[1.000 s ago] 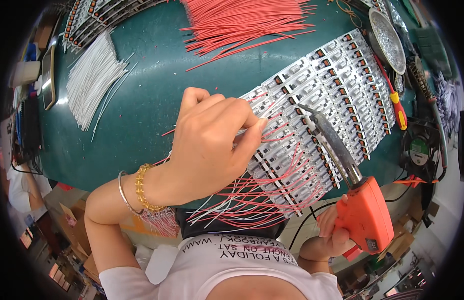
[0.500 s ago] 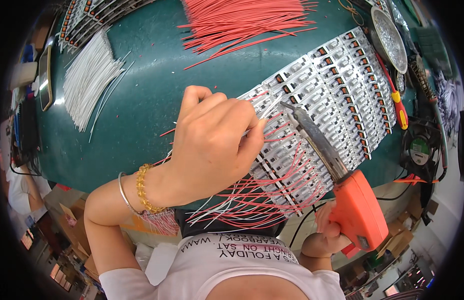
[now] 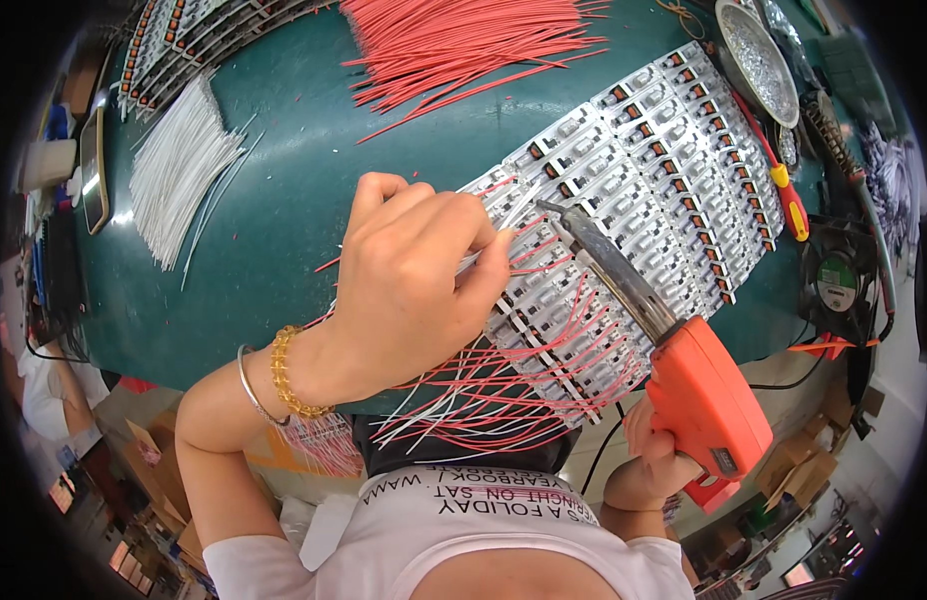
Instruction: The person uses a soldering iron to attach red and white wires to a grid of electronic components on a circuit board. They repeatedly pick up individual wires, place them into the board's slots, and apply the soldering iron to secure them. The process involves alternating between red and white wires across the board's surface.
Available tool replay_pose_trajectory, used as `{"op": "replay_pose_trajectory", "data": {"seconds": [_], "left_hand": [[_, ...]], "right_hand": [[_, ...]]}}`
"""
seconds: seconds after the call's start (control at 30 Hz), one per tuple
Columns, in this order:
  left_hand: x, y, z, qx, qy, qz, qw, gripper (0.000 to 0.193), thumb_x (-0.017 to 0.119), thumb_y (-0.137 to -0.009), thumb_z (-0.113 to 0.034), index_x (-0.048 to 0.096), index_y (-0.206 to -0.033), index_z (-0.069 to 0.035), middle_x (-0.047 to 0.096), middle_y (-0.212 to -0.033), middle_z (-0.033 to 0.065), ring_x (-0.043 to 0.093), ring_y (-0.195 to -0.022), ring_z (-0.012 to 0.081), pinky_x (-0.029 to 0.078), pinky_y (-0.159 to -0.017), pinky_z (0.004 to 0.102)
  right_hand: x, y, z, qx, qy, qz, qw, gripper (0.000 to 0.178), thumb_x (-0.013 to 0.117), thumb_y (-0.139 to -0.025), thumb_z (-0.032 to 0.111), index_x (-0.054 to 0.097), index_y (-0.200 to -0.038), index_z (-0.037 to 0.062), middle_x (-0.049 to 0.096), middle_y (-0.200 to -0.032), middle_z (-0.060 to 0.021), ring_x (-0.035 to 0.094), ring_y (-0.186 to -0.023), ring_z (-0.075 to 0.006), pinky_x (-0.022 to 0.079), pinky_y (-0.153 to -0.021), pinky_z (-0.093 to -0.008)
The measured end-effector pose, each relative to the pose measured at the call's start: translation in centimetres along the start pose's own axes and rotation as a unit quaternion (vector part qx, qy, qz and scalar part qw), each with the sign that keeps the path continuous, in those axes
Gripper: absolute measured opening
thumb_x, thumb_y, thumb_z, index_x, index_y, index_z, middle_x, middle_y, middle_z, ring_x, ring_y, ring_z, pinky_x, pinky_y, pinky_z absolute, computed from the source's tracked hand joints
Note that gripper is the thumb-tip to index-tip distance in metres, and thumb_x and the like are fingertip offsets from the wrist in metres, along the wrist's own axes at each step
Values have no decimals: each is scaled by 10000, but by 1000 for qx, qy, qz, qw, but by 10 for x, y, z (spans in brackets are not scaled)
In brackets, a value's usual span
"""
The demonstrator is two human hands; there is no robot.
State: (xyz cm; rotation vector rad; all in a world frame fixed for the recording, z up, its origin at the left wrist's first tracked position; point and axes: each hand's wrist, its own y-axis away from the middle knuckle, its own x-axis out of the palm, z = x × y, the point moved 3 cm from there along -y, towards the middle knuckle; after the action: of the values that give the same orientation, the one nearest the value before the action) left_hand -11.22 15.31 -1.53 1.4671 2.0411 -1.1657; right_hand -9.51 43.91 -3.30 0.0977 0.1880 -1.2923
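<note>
My left hand (image 3: 409, 280) is closed in a pinch on white wires (image 3: 522, 205), whose ends reach over the panel of small silver circuit boards (image 3: 624, 180). A beaded bracelet and a metal bangle circle that wrist. My right hand (image 3: 652, 458) grips the handle of an orange-red soldering gun (image 3: 709, 395). Its dark, slanted tip points at the panel, close to the wire ends; whether they touch, I cannot tell. Red and white wires (image 3: 484, 390) trail from the near part of the panel toward me, partly behind my left hand.
A heap of red wires (image 3: 464, 45) lies at the back, and a bundle of white wires (image 3: 179, 165) at the left. Stacked panels (image 3: 189, 45) stand at the far left. On the right are a metal dish (image 3: 756, 62), a red-and-yellow screwdriver (image 3: 790, 205) and a small fan (image 3: 837, 280).
The view has shifted slightly, so the panel and wire heaps appear a little further left. Both hands keep their holds, and the soldering tip stays near the white wire ends.
</note>
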Motion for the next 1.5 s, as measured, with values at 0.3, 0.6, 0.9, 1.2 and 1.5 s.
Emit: {"op": "replay_pose_trajectory", "data": {"seconds": [0.3, 0.6, 0.9, 1.2, 1.5], "left_hand": [[1, 1, 1, 4, 2, -4, 1000, 197, 726, -737, -16, 550, -667, -72, 517, -577, 16, 457, -515, 198, 370, -682, 350], [-4, 1, 0, 32, -25, -20, 999, 171, 729, -739, -42, 566, -693, -70, 566, -617, 31, 489, -520, 220, 369, -656, 358], [-12, 3, -11, -34, 35, 25, 999, 132, 719, -765, -28, 605, -705, -56, 592, -619, 16, 489, -502, 180, 324, -634, 325], [-6, 6, -6, -55, 40, 70, 995, 124, 734, -761, -31, 627, -704, -59, 561, -606, 15, 434, -517, 174, 342, -639, 313], [-8, 7, -5, -53, 50, 66, 995, 121, 724, -765, -29, 619, -713, -57, 550, -604, 24, 440, -523, 181, 346, -643, 319]], "right_hand": [[5, -3, 8, 14, -27, -22, 999, 861, 675, -816, 557, 431, -1219, -164, 433, -488, 22, 394, -373, -72, 328, -386, -214], [4, 2, -2, 42, -128, -49, 990, 814, 652, -844, 545, 454, -1239, -138, 439, -485, 30, 392, -368, -73, 334, -392, -215], [-22, 16, -8, 99, -111, -60, 987, 831, 643, -840, 572, 446, -1264, -116, 466, -479, 20, 410, -370, -86, 366, -409, -229], [-21, 22, -21, 20, -2, -30, 999, 807, 660, -831, 571, 473, -1197, -123, 464, -486, 4, 427, -383, -97, 374, -418, -240], [-30, 31, -5, 208, 182, 20, 961, 464, 652, -807, 447, 643, -1015, 32, 591, -1004, -69, 574, -977, -234, 440, -850, -359]]}}
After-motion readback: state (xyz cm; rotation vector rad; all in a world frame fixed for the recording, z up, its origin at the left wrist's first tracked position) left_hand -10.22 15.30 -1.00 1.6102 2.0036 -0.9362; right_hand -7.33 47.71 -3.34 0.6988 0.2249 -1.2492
